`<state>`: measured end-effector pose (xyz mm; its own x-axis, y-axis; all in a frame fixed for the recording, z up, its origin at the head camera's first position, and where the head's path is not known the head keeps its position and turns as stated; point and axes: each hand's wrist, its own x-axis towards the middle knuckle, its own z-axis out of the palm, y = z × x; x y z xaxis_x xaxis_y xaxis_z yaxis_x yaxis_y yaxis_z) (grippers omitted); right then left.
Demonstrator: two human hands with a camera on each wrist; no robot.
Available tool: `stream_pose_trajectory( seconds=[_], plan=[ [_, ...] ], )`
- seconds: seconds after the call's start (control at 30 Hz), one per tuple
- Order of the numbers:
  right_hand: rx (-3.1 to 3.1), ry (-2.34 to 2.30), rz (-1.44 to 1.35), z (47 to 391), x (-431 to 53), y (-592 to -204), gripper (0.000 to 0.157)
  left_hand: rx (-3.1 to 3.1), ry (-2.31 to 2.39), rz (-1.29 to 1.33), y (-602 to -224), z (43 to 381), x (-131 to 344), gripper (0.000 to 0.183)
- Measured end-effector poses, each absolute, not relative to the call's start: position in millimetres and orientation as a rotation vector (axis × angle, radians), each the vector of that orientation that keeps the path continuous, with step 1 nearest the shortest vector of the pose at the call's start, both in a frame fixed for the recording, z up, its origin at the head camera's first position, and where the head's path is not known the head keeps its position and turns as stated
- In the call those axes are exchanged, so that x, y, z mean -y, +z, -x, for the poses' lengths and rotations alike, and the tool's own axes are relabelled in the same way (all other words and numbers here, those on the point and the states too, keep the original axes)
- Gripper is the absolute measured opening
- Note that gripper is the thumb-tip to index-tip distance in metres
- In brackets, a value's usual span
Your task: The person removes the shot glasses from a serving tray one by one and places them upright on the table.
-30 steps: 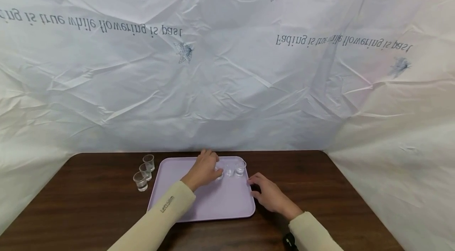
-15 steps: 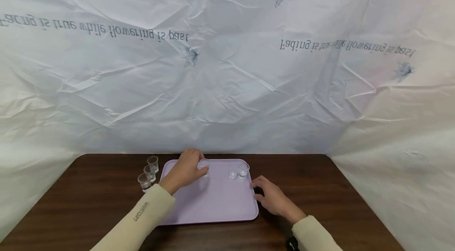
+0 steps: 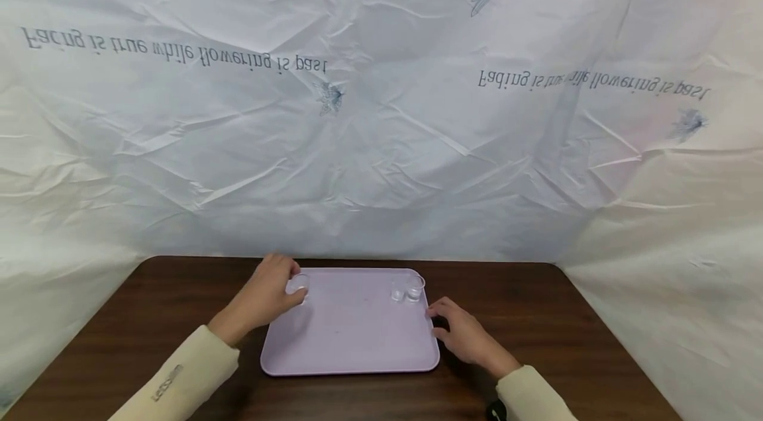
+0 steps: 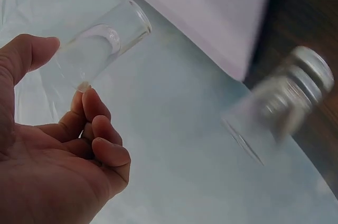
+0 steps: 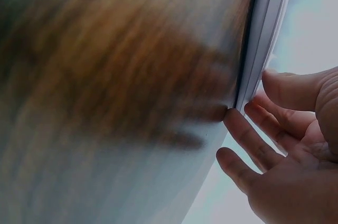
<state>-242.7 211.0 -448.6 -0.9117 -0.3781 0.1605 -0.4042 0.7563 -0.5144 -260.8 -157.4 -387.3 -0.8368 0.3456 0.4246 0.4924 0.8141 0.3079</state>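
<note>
My left hand point(image 3: 262, 292) pinches a small clear cup point(image 3: 301, 283) with liquid in it, over the tray's far left corner. In the left wrist view the cup point(image 4: 103, 44) sits between thumb and fingertips. Blurred clear cups point(image 4: 280, 102) stand off the tray's edge there; in the head view my left hand and forearm hide them. Beside the right edge of the lilac tray point(image 3: 352, 335) is my right hand point(image 3: 461, 331), fingers loosely bent. Its fingertips touch the tray's rim point(image 5: 261, 34) in the right wrist view.
Two more clear cups point(image 3: 406, 288) stand close together in the tray's far right corner. The dark wooden table point(image 3: 524, 315) extends past the tray on both sides. A creased white printed cloth point(image 3: 381, 143) hangs behind the table.
My left hand has carried the cup leftward across the tray, from beside the two right-hand cups to the far left corner. The right hand stays at the tray's edge.
</note>
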Motion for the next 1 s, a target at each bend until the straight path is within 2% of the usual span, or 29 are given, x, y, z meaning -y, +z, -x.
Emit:
stream_pose_trajectory(
  seconds=[0.47,1.0],
  plan=[
    [2.908,0.872,-0.647,240,-210,-447,0.024,2.720,-0.629,0.528,-398,227,223,0.028],
    [2.908,0.886,-0.641,242,-211,-447,0.024,2.799,-0.611,0.409,-420,223,237,0.030]
  ],
)
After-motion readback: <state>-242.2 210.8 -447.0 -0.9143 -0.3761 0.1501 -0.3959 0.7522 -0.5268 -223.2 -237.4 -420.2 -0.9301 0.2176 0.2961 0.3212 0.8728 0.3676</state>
